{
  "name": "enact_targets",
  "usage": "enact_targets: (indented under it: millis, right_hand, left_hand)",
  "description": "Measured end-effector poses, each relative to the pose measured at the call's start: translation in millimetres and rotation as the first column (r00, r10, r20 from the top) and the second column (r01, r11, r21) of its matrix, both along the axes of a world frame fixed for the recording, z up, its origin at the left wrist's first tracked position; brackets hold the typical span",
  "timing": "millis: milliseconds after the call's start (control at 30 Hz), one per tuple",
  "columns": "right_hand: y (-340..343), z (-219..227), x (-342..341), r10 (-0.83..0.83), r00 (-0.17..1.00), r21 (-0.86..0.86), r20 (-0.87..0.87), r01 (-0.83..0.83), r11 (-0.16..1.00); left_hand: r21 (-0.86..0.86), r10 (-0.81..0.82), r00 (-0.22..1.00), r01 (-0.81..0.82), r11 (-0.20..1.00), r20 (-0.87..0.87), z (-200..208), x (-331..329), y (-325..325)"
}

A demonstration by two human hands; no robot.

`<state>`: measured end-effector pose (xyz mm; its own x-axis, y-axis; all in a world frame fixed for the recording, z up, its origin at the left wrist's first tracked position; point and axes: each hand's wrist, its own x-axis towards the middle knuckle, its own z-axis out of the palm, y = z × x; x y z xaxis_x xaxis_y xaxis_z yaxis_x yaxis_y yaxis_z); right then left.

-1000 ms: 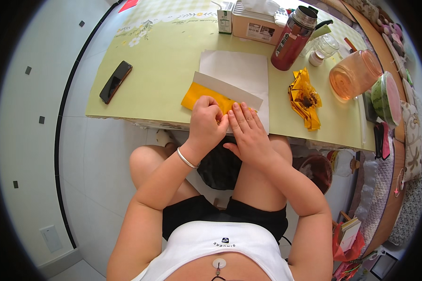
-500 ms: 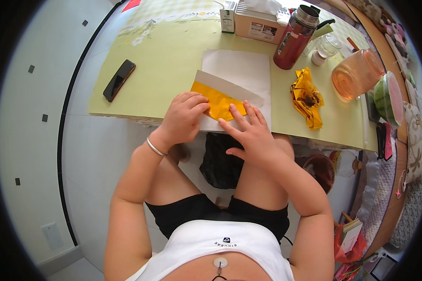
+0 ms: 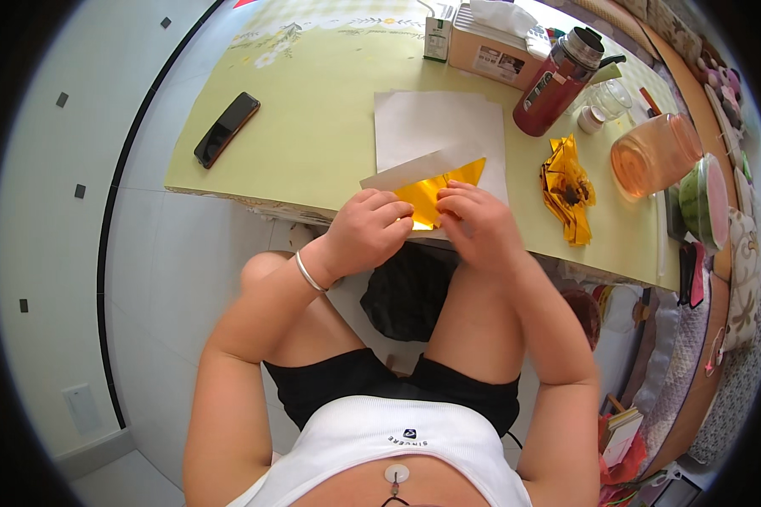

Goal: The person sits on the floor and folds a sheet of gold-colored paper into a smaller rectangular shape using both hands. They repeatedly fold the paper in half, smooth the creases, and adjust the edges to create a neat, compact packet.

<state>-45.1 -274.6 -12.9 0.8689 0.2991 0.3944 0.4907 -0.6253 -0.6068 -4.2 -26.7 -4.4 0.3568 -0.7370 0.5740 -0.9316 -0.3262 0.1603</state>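
A sheet of shiny gold foil paper [image 3: 427, 194] with a pale strip along its far edge lies tilted over white paper [image 3: 435, 118] at the table's front edge. My left hand [image 3: 368, 228] has its fingers curled onto the near left part of the gold sheet. Bent fingers of my right hand [image 3: 482, 221] pinch the sheet's near right side, their tips close to the left hand's. Part of the sheet is hidden under both hands. To the right rests a folded gold paper piece [image 3: 577, 221] with dark marks in its middle.
A black phone [image 3: 227, 129] lies at the table's left. Farther back stand a tissue box [image 3: 497, 59], a small carton [image 3: 436, 39] and a red thermos [image 3: 550, 93]. On the right are a pinkish jar [image 3: 651, 160] and a cut watermelon [image 3: 698, 198]. Beneath hangs a black bag [image 3: 404, 291].
My right hand has gone from spread fingers on the gold paper to bent, pinching ones. The sheet has turned, its right end rising away from me. The view has shifted slightly.
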Motion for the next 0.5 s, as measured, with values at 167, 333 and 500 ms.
enact_targets:
  millis: [167, 333, 500]
  right_hand:
    - [35, 0, -13, -0.144, 0.972, -0.03, 0.186, 0.152, 0.988]
    - [42, -7, -11, -0.276, 0.955, 0.077, 0.108, 0.269, 0.96]
    - [44, -3, -13, -0.288, 0.949, 0.03, 0.127, 0.286, 0.958]
  left_hand:
    - [-0.111, 0.08, 0.953, -0.117, 0.987, -0.292, 1, 8, 14]
    - [-0.107, 0.261, 0.853, -0.343, 0.933, -0.452, -4, 14, 17]
    - [-0.096, 0.317, 0.84, -0.395, 0.914, -0.44, -8, 18, 6]
